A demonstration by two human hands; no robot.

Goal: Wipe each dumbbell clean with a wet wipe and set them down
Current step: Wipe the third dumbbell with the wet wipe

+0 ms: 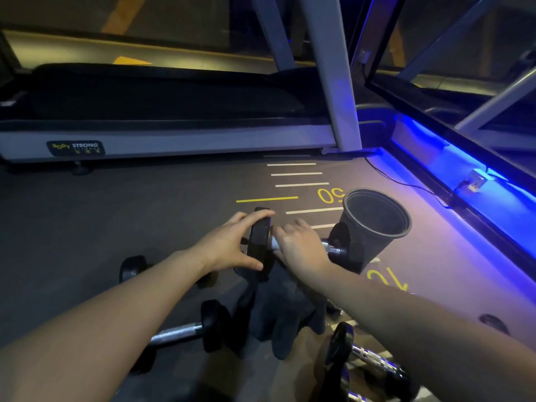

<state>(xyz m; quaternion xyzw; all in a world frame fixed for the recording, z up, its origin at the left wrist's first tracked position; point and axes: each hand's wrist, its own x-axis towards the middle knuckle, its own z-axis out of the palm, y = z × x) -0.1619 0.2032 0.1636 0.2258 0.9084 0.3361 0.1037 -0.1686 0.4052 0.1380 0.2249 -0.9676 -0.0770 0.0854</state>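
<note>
the person's left hand (232, 245) clasps the round black end plate of a dumbbell (261, 242), thumb low on its edge and fingers curled over the top. the right hand (301, 245) lies over the same dumbbell's shiny chrome bar, fingers bent around it just beside that plate; whether a wipe sits under the palm cannot be told. this dumbbell is near the middle of the view, just above the floor (116, 216), its far black head touching or tucked behind the bin.

the bin (374, 224) is a dark, smooth plastic bucket, round-mouthed and tapered, tilted toward the camera.

beneath the hands lies a dark grey cloth (284, 311), soft and rumpled, draped in folds over the floor.

counting the dumbbells: one in hand, a second dumbbell (179, 332) with a bright metal bar and matte black round heads lying below left, a third dumbbell (133, 268) mostly hidden behind the left forearm with one black head showing, and a fourth dumbbell (368, 358) at the lower right with a ribbed, knurled chrome handle. more chrome glints at the bottom edge, too cut off to count.

the floor is flat matte rubber with painted white and yellow lines and yellow numerals. behind stands one treadmill (174, 137), grey-framed with a black belt. a blue light strip (452, 172) runs along the right.
</note>
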